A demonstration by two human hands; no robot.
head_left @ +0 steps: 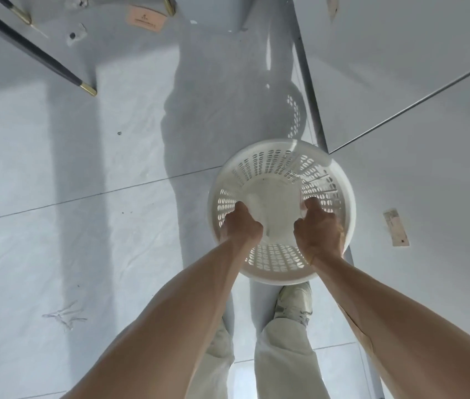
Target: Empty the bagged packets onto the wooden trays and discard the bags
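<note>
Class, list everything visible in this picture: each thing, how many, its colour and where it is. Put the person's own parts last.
basket: one, white, perforated, on the floor beside the table
clear bag: one, transparent, inside the basket, hard to make out
table: one, white, right side
chair legs: several, black with gold tips, upper left
packet: one, pink, on the floor at top
packet on table: one, pale, near the table edge
left hand: one, fingers curled inside the basket
right hand: one, fingers curled inside the basket
shoe: one, pale, below the basket
</note>
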